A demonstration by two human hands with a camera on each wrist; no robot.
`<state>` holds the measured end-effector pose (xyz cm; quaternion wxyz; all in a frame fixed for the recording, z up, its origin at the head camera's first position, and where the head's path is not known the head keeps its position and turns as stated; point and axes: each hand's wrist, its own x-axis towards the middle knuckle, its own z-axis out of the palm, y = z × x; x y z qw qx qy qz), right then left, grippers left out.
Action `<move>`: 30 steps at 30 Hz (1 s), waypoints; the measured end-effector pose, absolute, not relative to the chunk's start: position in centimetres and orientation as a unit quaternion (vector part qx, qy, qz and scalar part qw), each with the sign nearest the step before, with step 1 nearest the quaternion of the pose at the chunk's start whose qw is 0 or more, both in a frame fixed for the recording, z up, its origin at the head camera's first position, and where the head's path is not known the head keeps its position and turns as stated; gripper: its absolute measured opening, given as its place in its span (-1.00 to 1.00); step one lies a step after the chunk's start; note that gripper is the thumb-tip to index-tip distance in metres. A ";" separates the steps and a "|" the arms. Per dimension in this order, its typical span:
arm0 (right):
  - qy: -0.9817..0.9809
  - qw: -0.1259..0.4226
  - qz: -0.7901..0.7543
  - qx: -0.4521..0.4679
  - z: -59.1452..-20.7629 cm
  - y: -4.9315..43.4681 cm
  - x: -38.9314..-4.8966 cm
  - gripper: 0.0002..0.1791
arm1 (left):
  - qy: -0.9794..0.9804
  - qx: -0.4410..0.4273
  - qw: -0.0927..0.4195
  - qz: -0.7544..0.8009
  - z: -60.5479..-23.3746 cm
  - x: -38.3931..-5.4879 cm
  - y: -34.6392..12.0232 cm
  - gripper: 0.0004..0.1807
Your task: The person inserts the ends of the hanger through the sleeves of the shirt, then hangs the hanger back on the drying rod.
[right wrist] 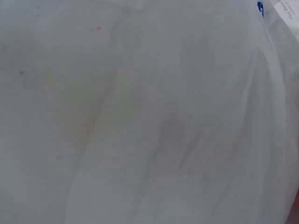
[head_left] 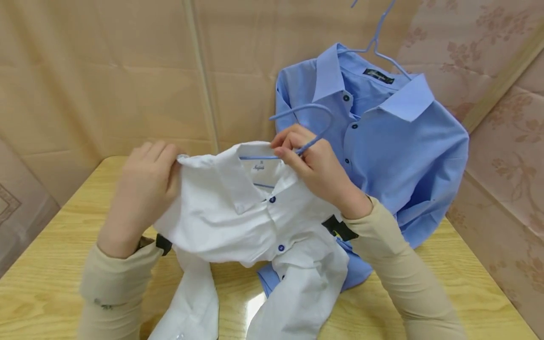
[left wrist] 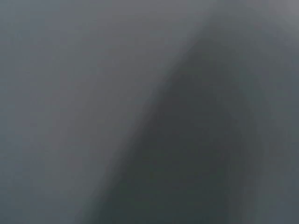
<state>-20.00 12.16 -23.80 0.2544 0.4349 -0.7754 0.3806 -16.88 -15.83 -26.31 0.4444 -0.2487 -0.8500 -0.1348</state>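
Note:
A white shirt (head_left: 242, 226) with a collar and dark blue buttons hangs from my hands over the table, its sleeves trailing down. At its left shoulder edge my left hand (head_left: 146, 189) grips the fabric. My right hand (head_left: 318, 167) holds a blue clothes hanger (head_left: 318, 107) below its hook, right at the collar. Inside the neck opening, part of the hanger's bars shows; the rest is hidden by the shirt. White cloth fills the right wrist view, while the left wrist view is dark and blurred.
Behind to the right, a blue shirt (head_left: 382, 156) hangs on another blue hanger (head_left: 376, 40). Blue cloth (head_left: 357, 274) lies under the white sleeve on the wooden table (head_left: 446, 283). Beige curtains (head_left: 140, 71) back the table, and a patterned pink cloth (head_left: 505, 198) stands at right.

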 end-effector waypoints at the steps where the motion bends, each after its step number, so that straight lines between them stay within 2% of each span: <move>1: -0.777 0.252 0.381 0.433 -23.9 12.1 -20.0 -0.80 | -0.850 -0.265 0.437 -0.127 -26.3 -16.9 -15.8 -0.87; 7: -0.786 0.244 0.386 0.417 -24.3 11.9 -20.2 -0.78 | -0.856 -0.306 0.405 -0.094 -26.7 -17.0 -15.3 -0.78; 12: -0.796 0.227 0.382 0.410 -24.7 11.8 -20.4 -0.76 | -0.867 -0.322 0.369 -0.086 -27.2 -16.8 -14.6 -0.79; 16: -0.806 0.202 0.380 0.406 -24.9 12.1 -20.4 -0.76 | -0.863 -0.316 0.385 -0.083 -27.3 -16.8 -14.2 -0.77; 18: -0.810 0.168 0.392 0.403 -24.9 12.4 -20.5 -0.69 | -0.854 -0.315 0.406 -0.084 -27.4 -16.9 -14.1 -0.77; 22: -0.818 0.084 0.431 0.372 -25.0 13.7 -20.8 -0.25 | -0.838 -0.313 0.438 -0.090 -27.4 -17.3 -14.3 -0.83; 24: -0.828 0.046 0.443 0.341 -25.2 14.5 -21.3 -0.13 | -0.833 -0.313 0.446 -0.099 -27.4 -17.3 -14.5 -0.85; 26: -0.850 0.010 0.434 0.299 -25.3 15.3 -21.8 -0.19 | -0.826 -0.313 0.456 -0.109 -27.3 -17.3 -14.5 -0.86; 30: -0.866 -0.095 0.438 0.222 -25.4 16.3 -22.3 -0.49 | -0.809 -0.317 0.481 -0.116 -27.1 -17.2 -14.6 -0.85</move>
